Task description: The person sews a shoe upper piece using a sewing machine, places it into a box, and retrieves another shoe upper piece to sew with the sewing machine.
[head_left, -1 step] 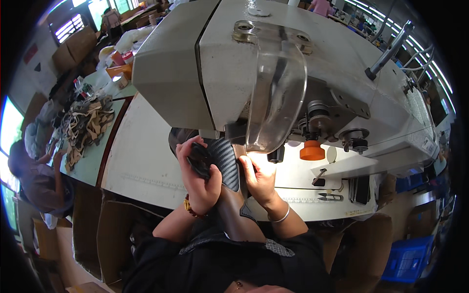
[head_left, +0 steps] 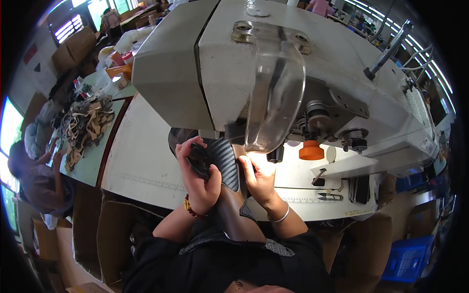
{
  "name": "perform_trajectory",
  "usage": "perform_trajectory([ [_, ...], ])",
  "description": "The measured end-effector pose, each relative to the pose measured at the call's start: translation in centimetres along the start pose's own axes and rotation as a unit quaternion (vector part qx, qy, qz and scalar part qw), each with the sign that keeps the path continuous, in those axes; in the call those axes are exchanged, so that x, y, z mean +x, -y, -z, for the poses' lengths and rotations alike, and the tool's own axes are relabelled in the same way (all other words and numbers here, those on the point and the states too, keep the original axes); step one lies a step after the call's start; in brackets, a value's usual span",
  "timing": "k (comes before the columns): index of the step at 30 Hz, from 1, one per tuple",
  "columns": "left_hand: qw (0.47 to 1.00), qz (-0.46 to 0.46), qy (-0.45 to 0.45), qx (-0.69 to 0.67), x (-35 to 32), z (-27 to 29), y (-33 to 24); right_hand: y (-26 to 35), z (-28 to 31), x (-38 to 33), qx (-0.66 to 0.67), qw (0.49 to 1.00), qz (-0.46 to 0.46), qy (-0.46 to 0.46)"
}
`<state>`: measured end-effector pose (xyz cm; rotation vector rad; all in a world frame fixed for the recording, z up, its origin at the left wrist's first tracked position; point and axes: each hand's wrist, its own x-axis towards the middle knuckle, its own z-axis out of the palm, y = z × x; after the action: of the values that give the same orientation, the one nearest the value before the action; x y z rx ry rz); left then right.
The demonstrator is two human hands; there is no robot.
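Nothing visibly moved — left grip (head_left: 202,189), right grip (head_left: 262,181), both closed on black-brown piece (head_left: 225,162), lying between

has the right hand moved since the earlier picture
No: the right hand shows no clear shift either way, in the same spot just below the machine's clear guard.

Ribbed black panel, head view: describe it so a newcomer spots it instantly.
Find the big pale-grey machine and look just below its blocky left end. There, between the person's left hand and right hand, is the black panel. Its slanting parallel ribs set it apart from the smooth brown piece that runs from it toward the person's body.
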<state>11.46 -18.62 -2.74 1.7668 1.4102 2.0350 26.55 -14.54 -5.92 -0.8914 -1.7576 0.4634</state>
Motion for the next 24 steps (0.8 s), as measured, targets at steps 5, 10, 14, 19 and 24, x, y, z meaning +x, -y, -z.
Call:
perform_trajectory([
  [5,0.999,-0.005,0.008,-0.034,0.7,0.2,0.4,0.5,0.0,0.2,-0.034,0.999,0.001,0.007],
  [10,0.997,0.011,0.024,-0.072,1.6,0.7,1.2,0.5,-0.1,0.3,-0.04,0.999,0.005,0.013],
  [14,0.996,0.009,0.037,-0.075,2.1,0.8,1.4,1.0,0.0,0.6,-0.036,0.999,0.009,0.01],
  [19,0.993,0.061,0.035,-0.096,2.3,0.8,2.2,1.1,-0.1,0.5,-0.01,1.0,0.003,-0.003],
  [24,0.989,0.083,0.045,-0.11,3.0,1.0,2.8,1.5,0.2,0.6,0.001,1.0,-0.024,0.016],
])
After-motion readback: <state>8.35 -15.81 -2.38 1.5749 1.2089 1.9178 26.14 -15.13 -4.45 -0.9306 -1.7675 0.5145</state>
